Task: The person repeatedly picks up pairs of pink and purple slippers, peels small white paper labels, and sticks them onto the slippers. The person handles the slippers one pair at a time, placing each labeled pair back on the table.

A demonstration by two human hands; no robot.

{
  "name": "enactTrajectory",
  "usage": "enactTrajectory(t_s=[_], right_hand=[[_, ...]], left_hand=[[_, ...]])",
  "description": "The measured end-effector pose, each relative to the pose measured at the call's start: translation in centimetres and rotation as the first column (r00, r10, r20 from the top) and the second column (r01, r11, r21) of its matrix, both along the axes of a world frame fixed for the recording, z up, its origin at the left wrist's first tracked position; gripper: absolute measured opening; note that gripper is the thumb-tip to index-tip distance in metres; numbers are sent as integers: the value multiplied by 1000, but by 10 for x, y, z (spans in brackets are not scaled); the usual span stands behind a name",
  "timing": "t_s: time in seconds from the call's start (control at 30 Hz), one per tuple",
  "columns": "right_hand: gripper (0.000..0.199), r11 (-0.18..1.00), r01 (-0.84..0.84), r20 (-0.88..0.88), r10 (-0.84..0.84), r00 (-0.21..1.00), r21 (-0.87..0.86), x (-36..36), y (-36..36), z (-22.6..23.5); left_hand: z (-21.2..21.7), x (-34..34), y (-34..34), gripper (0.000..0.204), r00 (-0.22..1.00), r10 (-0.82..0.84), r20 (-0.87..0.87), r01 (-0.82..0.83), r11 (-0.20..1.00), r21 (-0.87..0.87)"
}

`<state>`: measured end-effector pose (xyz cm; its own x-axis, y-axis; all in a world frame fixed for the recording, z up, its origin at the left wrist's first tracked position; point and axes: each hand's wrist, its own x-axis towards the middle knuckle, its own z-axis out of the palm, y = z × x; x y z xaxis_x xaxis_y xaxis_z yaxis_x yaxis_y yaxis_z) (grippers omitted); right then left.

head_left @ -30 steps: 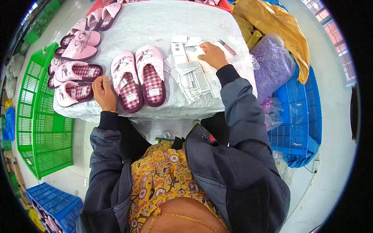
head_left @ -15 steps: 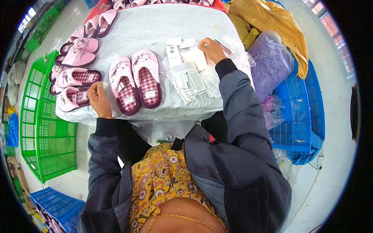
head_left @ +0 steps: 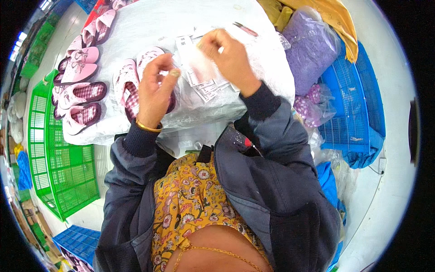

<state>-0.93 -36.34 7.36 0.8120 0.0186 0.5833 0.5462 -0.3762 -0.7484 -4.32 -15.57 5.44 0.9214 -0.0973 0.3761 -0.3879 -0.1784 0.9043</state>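
Clear plastic bag (head_left: 198, 61) pinched betw. both hands above the checked slippers (head_left: 136, 86): right hand (head_left: 231, 56) grips its upper edge, left hand (head_left: 156, 90) w/ fingers closed on its lower-left side.

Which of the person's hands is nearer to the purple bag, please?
Right. The right hand is raised beside the purple bag; the left hand is farther off, over the pink slippers.

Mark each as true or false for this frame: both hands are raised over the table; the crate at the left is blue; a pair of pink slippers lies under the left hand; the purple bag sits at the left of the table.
1. Both hands, left hand and right hand, are over the table. True.
2. The crate at the left is blue. False: it is green.
3. Pink slippers lie under the left hand. True.
4. The purple bag sits at the left. False: it is at the right.
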Motion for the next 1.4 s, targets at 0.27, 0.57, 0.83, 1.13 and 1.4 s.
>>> enactTrajectory(t_s=[0.27,0.57,0.83,1.13,1.4], right_hand=[[14,916,323,233,-269,935,-238,-59,-44,-56],[15,680,329,219,-246,944,-655,-50,-62,-89],[12,827,340,376,-171,911,-448,-58,-63,-102],[22,897,290,293,-194,936,-333,-61,-62,-116],[20,891,306,302,-207,931,-335,-72,-65,-104]], left_hand=[[-24,19,-43,13,915,-228,-334,132,949,-287],[-15,84,-129,19,777,-475,-413,310,860,-405],[-52,103,-160,19,587,-571,-574,436,820,-369],[-51,100,-164,17,603,-531,-596,419,846,-329],[-55,101,-167,21,620,-517,-590,381,856,-350]])
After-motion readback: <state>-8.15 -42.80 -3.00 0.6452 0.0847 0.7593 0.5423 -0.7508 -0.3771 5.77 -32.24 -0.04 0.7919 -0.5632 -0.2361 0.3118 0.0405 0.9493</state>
